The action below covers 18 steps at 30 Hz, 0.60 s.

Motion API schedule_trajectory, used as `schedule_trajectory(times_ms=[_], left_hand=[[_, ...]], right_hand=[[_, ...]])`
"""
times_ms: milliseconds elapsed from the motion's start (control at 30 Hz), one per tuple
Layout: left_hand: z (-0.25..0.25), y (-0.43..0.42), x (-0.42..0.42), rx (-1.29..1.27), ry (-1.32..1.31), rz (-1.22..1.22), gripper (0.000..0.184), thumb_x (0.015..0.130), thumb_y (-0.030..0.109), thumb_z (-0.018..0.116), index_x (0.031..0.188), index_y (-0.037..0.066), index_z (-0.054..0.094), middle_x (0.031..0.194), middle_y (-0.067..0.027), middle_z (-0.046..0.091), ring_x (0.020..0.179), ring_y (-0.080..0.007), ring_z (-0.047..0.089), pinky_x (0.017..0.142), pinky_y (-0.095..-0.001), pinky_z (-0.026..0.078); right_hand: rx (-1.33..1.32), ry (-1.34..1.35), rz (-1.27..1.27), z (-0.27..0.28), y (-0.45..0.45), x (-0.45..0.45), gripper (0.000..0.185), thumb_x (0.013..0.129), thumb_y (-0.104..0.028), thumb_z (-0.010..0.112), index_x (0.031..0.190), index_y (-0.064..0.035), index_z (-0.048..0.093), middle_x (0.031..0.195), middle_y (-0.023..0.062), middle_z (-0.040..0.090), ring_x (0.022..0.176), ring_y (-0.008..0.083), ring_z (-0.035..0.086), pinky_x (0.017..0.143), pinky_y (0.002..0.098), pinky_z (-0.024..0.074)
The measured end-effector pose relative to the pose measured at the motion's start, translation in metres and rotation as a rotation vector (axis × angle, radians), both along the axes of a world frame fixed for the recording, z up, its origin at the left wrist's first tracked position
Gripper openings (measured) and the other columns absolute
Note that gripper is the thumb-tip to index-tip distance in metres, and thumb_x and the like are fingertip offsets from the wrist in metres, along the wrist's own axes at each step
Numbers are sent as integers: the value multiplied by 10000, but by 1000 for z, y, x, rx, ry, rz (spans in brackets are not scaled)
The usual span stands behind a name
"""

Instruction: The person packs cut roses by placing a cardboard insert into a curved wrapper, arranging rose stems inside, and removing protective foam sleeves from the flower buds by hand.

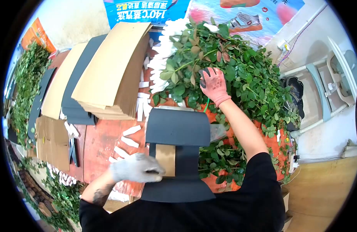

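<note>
My right hand (214,86), in a pink glove with dark fingertips, reaches into the pile of leafy green stems (240,73). Its fingers are curled around a leafy stem (190,65) at the pile's near left edge. In a grey glove, my left hand (138,168) is above a small brown cardboard piece (165,156). Its fingers are bent and pressed together; whether they grip anything is hidden. Under the cardboard lies a black sheet (187,160), with a folded black panel (177,125) at its far end and a black flap (178,190) near my body.
A tall stack of brown cardboard sheets (113,65) stands left of the stems, with black sheets (80,81) beside it. White wrapped bundles (165,54) and white strips (130,136) lie on the red table (103,143). More leafy stems (225,158) lie at right.
</note>
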<state>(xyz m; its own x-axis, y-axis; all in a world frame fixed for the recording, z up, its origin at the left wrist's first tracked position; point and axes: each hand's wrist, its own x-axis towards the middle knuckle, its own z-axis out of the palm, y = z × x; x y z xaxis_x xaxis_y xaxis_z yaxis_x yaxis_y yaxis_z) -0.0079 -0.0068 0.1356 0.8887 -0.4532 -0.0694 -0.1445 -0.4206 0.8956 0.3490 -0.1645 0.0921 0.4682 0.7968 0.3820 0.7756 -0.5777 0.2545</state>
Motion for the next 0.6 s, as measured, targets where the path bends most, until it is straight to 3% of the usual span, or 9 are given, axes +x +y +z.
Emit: schedule_trajectory(times_ms=[67, 100, 200, 233, 333, 400, 433, 533, 600], left_hand=[[44, 17, 14, -181, 39, 34, 281, 788, 249, 710, 944, 18, 675, 822, -105, 680, 740, -218, 655, 668, -317, 500], [55, 22, 26, -172, 24, 161, 271, 782, 219, 723, 968, 27, 674, 865, -101, 672, 829, -226, 656, 725, -325, 508], [40, 29, 110, 363, -583, 511, 516, 755, 280, 666, 1179, 6, 556, 1055, -189, 604, 987, -327, 590, 844, -399, 472], [32, 28, 141, 445, -655, 602, 591, 735, 278, 657, 1233, 1, 503, 1125, -224, 556, 1054, -370, 545, 901, -419, 438], [-8, 48, 220, 832, -612, 583, 827, 693, 433, 700, 1321, -8, 393, 1323, -225, 444, 1230, -341, 428, 998, -417, 367], [-15, 46, 248, 850, -462, 651, 815, 686, 418, 687, 1328, 3, 403, 1292, -231, 482, 1204, -355, 466, 997, -402, 381], [-17, 43, 256, 910, -506, 631, 620, 732, 390, 636, 1228, 40, 510, 1124, -203, 599, 1083, -342, 560, 932, -416, 431], [-12, 49, 277, 977, -386, 532, 281, 804, 312, 540, 986, 108, 607, 874, -138, 658, 862, -320, 640, 778, -440, 499], [20, 62, 295, 1149, -330, 539, 228, 827, 306, 506, 906, 136, 636, 833, -117, 664, 786, -311, 654, 702, -444, 521]], right_hand=[[-5, -9, -127, -4, -6, 7, 303, 745, -233, 635, 1023, -123, 588, 1047, 101, 535, 1031, 296, 493, 894, 422, 386], [-72, -45, -147, -11, -11, 15, 248, 715, -227, 639, 941, -133, 601, 1009, 91, 536, 1001, 284, 497, 869, 412, 389], [-104, -18, -45, -20, -19, 20, 242, 713, -227, 668, 928, -140, 601, 1057, 103, 541, 1056, 301, 484, 902, 420, 392], [-100, -21, -41, -15, -24, 15, 242, 713, -227, 668, 928, -140, 601, 1057, 103, 541, 1056, 301, 484, 902, 420, 392], [35, 41, -63, 6, -43, 9, 275, 735, -256, 661, 984, -156, 602, 1089, 89, 565, 1098, 269, 502, 936, 383, 391], [231, 84, -67, -2, -64, 19, 319, 743, -257, 664, 1034, -144, 602, 1095, 78, 582, 1090, 254, 523, 975, 384, 383], [315, 144, -101, 0, -73, 23, 329, 745, -249, 666, 1046, -133, 602, 1106, 80, 586, 1087, 254, 528, 989, 385, 378], [98, 284, 101, 29, -89, 22, 399, 742, -251, 679, 1093, -84, 589, 1084, 100, 599, 1072, 285, 534, 1003, 394, 375], [222, 258, 133, 35, -78, 15, 417, 742, -252, 681, 1112, -88, 580, 1102, 109, 590, 1084, 290, 527, 1008, 395, 373]])
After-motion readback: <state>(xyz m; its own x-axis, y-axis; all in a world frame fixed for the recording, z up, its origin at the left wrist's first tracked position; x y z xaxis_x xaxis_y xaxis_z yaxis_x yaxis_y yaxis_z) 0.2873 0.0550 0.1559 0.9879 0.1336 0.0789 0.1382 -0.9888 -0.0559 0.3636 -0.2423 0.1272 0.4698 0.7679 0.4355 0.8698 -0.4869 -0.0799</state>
